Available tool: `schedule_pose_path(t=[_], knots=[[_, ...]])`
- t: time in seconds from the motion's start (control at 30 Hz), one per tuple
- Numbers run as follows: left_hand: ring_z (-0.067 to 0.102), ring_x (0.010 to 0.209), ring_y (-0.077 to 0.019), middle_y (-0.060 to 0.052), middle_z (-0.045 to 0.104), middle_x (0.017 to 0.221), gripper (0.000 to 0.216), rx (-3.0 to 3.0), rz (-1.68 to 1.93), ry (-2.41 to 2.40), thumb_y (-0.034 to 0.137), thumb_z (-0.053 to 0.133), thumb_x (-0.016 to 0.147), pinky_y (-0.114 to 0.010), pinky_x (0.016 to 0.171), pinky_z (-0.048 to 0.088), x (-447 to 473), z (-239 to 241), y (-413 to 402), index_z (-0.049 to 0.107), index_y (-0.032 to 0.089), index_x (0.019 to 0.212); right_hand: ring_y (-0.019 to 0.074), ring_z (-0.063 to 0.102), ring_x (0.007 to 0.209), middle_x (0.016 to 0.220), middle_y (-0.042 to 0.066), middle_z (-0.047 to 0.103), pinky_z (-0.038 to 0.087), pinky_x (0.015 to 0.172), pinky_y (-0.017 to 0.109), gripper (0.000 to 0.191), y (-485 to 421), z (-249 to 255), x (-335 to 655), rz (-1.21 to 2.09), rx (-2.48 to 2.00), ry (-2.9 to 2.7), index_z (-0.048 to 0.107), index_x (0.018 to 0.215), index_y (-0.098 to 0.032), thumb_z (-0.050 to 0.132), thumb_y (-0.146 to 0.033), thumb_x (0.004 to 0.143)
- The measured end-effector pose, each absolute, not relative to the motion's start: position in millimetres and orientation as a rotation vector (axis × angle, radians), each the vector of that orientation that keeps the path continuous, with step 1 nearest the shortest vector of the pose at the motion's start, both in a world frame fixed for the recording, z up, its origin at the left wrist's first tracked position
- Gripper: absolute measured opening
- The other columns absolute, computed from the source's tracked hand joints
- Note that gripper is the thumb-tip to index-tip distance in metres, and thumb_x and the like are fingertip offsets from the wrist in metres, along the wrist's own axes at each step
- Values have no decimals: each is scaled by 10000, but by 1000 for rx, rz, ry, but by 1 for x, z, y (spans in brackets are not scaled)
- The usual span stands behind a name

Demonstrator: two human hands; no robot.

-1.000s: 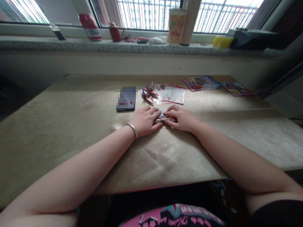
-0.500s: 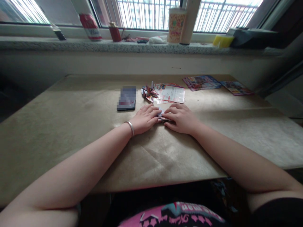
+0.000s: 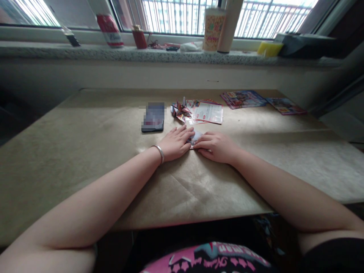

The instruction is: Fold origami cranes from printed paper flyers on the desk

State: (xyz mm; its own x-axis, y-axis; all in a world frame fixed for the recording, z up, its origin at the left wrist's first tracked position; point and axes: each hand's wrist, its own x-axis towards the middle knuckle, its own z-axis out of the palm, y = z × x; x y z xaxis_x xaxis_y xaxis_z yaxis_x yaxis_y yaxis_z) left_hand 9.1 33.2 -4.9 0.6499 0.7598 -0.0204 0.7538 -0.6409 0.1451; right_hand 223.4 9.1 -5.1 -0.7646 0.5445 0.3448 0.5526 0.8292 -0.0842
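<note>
Between my hands a small folded piece of paper (image 3: 196, 137) lies on the table, its white face up, with a printed part at its left and near edges. My left hand (image 3: 176, 143) rests flat over its left side, fingers stretched and slightly spread. Across its right side, my right hand (image 3: 216, 146) has its fingers bent and close together, the tips pinching the near edge. The fingers cover much of the paper. Just beyond are a folded paper figure with pointed tips (image 3: 181, 110) and several loose printed sheets (image 3: 209, 112).
A phone (image 3: 153, 117) with a blurred screen lies left of the paper figure. Printed booklets or cards (image 3: 244, 99) lie at the table's (image 3: 85, 151) far right. On the windowsill (image 3: 159, 56) stand a red can (image 3: 110, 30), a patterned cup (image 3: 213, 30) and a yellow object (image 3: 269, 48).
My right hand has shifted slightly nearer to me and its fingers have drawn closer together. More of the paper's white face shows. The left hand stays nearly in place.
</note>
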Motion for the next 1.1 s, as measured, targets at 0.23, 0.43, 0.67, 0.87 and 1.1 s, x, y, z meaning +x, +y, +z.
schedule_pose_path(t=[0.23, 0.43, 0.67, 0.87, 1.1], knots=[[208, 1470, -266, -84, 302, 1568, 523, 2759, 86, 1255, 385, 365, 965, -514, 1186, 199, 8, -7, 33, 373, 175, 1444, 191, 620, 939, 1030, 38, 737, 472, 825, 327, 255, 10, -2, 226, 23, -784, -2673, 759, 986, -258, 515, -294, 921], [213, 1470, -260, -85, 301, 1568, 529, 2768, 65, 1247, 397, 364, 967, -507, 1186, 202, 8, -6, 33, 360, 182, 1451, 193, 609, 921, 1044, 38, 732, 469, 822, 326, 275, 9, 2, 225, -10, -792, -2715, 761, 999, -247, 499, -297, 929], [258, 1447, -289, -96, 339, 1549, 594, 2825, 114, 1228, 482, 401, 952, -549, 1179, 187, 4, -6, 31, 362, 182, 1462, 192, 595, 941, 1060, 32, 726, 470, 843, 329, 274, 11, -2, 227, -8, -793, -2684, 751, 1021, -248, 518, -196, 887], [499, 1246, -243, -56, 645, 1216, 341, 3067, 419, 1015, 443, 460, 934, -488, 1188, 196, -3, 1, 26, 666, 226, 1096, 189, 603, 931, 1060, 16, 728, 471, 831, 329, 289, 12, -4, 228, 1, -801, -2672, 748, 1032, -272, 489, -213, 916], [626, 954, -185, -39, 717, 1012, 290, 3135, 541, 981, 270, 424, 960, -402, 1014, 408, -1, -1, 33, 711, 231, 959, 194, 612, 941, 1071, 20, 733, 460, 851, 346, 289, 19, -6, 228, -60, -961, -2606, 747, 1042, -269, 488, -213, 924]])
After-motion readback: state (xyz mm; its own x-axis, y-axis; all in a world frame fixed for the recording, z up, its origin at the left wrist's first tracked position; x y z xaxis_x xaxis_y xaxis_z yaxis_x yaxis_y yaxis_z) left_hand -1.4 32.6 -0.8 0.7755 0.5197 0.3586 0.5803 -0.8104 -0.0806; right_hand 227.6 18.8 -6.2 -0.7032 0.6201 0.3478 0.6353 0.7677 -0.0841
